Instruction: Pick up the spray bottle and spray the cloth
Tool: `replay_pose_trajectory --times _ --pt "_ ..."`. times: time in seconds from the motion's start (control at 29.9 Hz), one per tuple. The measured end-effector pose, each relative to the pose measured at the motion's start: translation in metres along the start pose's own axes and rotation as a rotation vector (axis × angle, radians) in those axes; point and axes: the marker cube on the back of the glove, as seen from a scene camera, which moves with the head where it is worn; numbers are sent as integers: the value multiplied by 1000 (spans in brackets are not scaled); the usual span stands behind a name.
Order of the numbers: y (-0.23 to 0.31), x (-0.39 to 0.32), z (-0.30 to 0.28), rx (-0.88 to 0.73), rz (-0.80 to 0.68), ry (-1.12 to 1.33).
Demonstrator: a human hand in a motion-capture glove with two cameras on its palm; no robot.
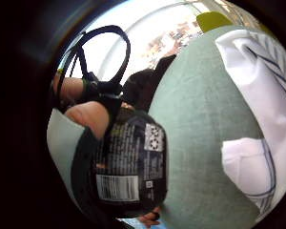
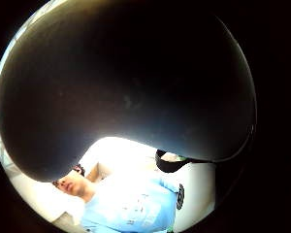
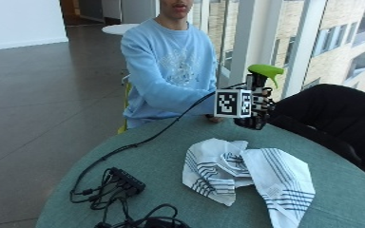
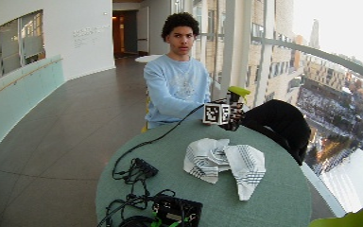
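Above table [image 3: 138, 156], fingers [image 3: 263, 107] wrapped round spray bottle [image 3: 263, 76]

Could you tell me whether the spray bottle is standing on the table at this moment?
No, the gloved right hand holds the spray bottle up above the table, behind the cloth.

Centre right of the outside view: black bottle [image 3: 256, 107] with a lime-green trigger head [image 3: 265, 71], gripped in a black glove [image 3: 259, 111]. Lower centre: white cloth [image 3: 249, 173] with dark blue stripes on a muted green table [image 3: 151, 161]. Upper centre: pale blue sweatshirt [image 3: 167, 66]; lower left: black cables [image 3: 116, 190].
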Motion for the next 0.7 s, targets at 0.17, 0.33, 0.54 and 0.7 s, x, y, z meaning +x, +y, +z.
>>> replay_pose_trajectory --times 0.17,0.33,0.54,0.7 --pt "-9 17 30 51 -47 -5" --pt "-13 27 45 84 -59 -27" --pt "-13 31 52 94 -69 -9" --pt "-14 31 55 70 -45 5"
